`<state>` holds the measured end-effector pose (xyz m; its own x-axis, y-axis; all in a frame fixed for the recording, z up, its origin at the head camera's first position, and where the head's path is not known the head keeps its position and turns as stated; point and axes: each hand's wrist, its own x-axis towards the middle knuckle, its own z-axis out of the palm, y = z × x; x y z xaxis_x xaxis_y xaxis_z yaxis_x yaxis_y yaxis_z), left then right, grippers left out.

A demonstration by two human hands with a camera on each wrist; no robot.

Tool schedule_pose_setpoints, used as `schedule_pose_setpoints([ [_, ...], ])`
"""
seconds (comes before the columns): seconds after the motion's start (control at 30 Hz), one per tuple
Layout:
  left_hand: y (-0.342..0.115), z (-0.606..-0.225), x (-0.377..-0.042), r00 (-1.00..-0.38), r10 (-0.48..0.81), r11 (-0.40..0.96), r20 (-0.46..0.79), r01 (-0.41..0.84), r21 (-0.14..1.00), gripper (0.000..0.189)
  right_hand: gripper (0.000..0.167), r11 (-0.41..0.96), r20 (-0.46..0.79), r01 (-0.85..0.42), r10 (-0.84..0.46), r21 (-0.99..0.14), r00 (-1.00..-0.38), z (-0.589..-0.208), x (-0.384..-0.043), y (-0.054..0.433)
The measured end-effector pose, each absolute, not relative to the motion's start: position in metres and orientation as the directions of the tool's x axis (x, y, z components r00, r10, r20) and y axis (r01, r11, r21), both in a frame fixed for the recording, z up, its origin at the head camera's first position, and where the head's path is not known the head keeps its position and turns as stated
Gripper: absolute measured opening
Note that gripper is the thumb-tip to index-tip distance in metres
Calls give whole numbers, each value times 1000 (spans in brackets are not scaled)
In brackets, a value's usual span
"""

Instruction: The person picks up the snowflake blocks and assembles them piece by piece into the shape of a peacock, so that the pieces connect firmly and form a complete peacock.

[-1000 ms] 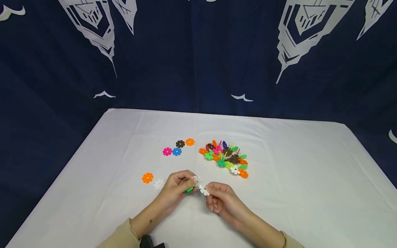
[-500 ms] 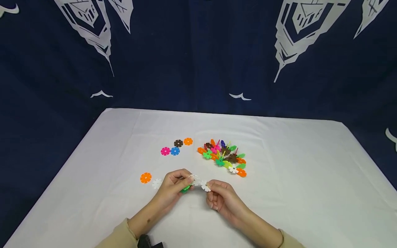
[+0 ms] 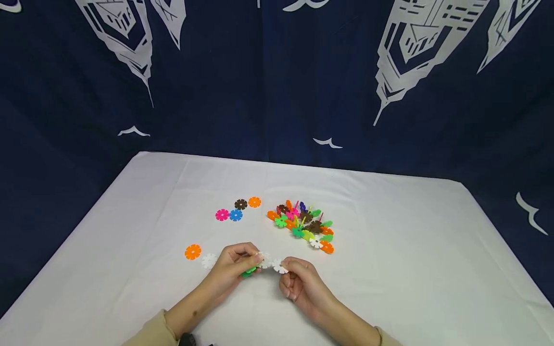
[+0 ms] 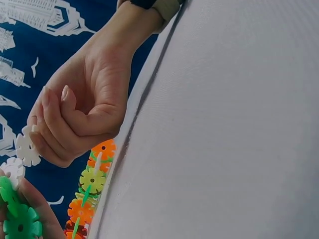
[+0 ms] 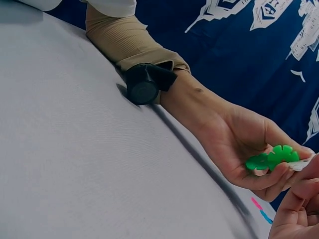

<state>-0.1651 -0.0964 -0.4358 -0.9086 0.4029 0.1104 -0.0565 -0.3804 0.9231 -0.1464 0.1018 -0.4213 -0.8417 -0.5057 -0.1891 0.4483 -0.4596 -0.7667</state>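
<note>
My left hand (image 3: 232, 266) holds a small chain of flower-shaped interlocking discs, with green discs (image 4: 22, 225) against the fingers and a white disc (image 3: 264, 261) sticking out past the thumb. Between thumb and forefinger, my right hand (image 3: 305, 283) pinches another white disc (image 4: 27, 147) by its edge, its other fingers curled in. The two white discs come edge to edge between the hands, above the white cloth. In the right wrist view, the green disc (image 5: 283, 155) shows in the left palm, and the right fingers partly hide the white one.
A built cluster of many-coloured discs (image 3: 303, 225) lies beyond the hands. Loose pink (image 3: 222, 215), blue (image 3: 235, 215), brown (image 3: 240, 204) and orange discs (image 3: 254, 202) lie further back left. Another orange disc (image 3: 192, 252) and a white disc (image 3: 208, 261) lie left of the left hand.
The head view has shifted and tilted slightly. The right hand's white disc has come up more level with the left one and a little further right of it. Both grips stay the same.
</note>
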Motion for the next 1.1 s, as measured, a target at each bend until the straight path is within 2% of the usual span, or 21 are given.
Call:
schedule_pose_setpoints([
  [0.47, -97, -440, -157, -895, 415, -346, 162, 9, 938, 18, 19, -403, -291, 494, -466, -771, -835, -423, -135, 97],
  [0.63, -97, -437, -163, -900, 392, -298, 192, 73, 952, 11, 18, -372, -278, 460, -449, -806, -849, -420, -139, 99],
  [0.8, -99, -437, -165, -886, 404, -227, 229, 145, 963, 4, 22, -265, -239, 396, -473, -879, -848, -420, -143, 103],
  [0.9, -101, -437, -166, -889, 406, -214, 211, 132, 968, 6, 24, -249, -220, 382, -500, -890, -838, -421, -146, 104],
  [1.1, -100, -439, -167, -917, 372, -234, 147, 60, 970, 5, 20, -348, -256, 437, -459, -830, -851, -424, -145, 103],
])
